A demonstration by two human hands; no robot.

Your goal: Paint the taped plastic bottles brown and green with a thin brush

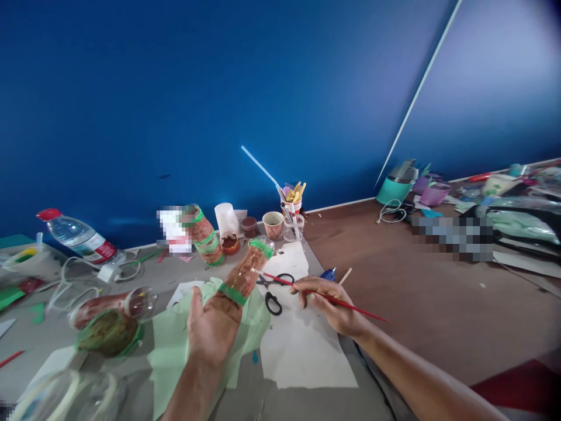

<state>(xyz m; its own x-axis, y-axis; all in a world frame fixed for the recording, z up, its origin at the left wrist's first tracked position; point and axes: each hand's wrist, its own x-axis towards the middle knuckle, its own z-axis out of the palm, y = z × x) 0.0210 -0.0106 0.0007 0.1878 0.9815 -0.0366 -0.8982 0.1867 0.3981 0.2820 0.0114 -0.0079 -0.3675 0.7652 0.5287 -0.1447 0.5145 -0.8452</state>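
My left hand [214, 330] is palm up with the thumb out, and its fingers seem to be inside a cut clear plastic bottle [243, 272], which it holds up at a tilt. The bottle is banded with green at both ends and smeared reddish brown between them. My right hand [331, 301] grips a red paintbrush [346, 304] between thumb and fingers, the brush tip at the bottle's side. Behind the brush, black-handled scissors [274, 304] lie on white paper [307, 356]. Light green paper [169, 345] spreads under my left hand.
A similar banded bottle [204, 234] stands at the back, near a paper cup [273, 225] and a cup of tools with a straw [291, 204]. At left are a red-capped water bottle [83, 240], a white cable and a brown-painted bottle [109, 310]. A turquoise container [394, 187] stands far right.
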